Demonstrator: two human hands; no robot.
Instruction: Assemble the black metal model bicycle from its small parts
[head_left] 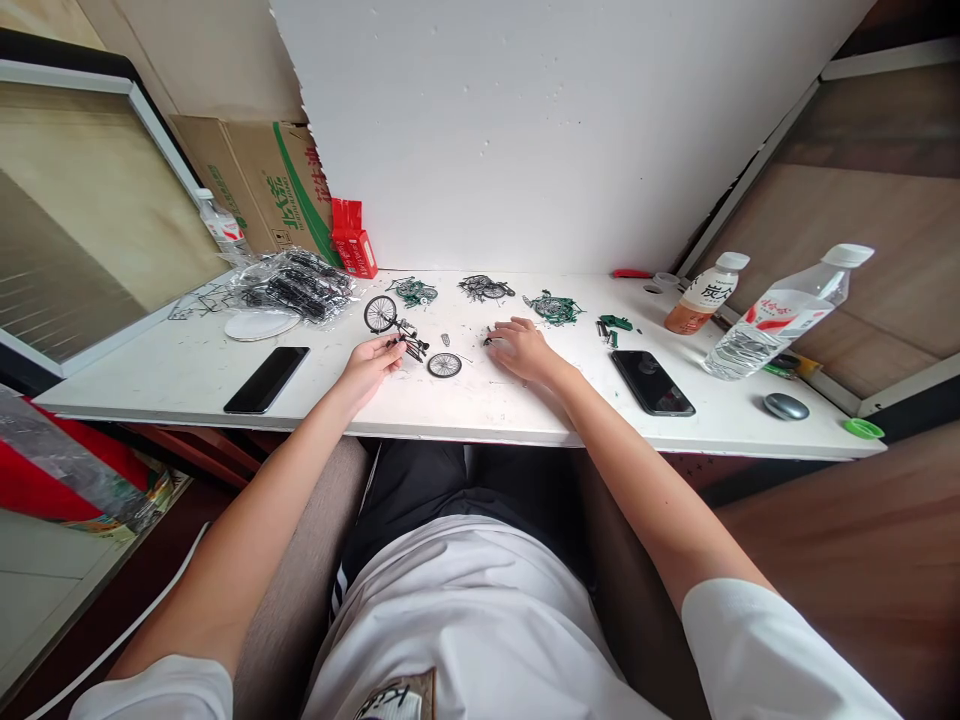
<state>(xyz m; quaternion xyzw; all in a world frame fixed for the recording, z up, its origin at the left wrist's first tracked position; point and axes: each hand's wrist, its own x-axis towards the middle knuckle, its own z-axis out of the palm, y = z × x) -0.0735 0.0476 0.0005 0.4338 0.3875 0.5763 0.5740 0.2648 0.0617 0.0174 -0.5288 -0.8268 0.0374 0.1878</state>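
Note:
My left hand (373, 366) is closed on a small black model bicycle (409, 343), partly built, with one spoked wheel attached at its far end. A loose spoked wheel (445, 365) lies flat on the white table just right of it. A tiny grey part (445, 339) rests above that wheel. My right hand (523, 350) is lowered to the tabletop, fingers bent, at small black bits (489, 338) by its fingertips. Whether the fingers pinch any of these bits is too small to make out.
Several piles of black and green model parts (553, 307) line the back of the white table (480, 410). Bagged black parts (292, 287) and a phone (267, 380) are left; another phone (652, 382), a mouse (786, 406) and two bottles (780, 315) are right. A white board (525, 130) stands behind.

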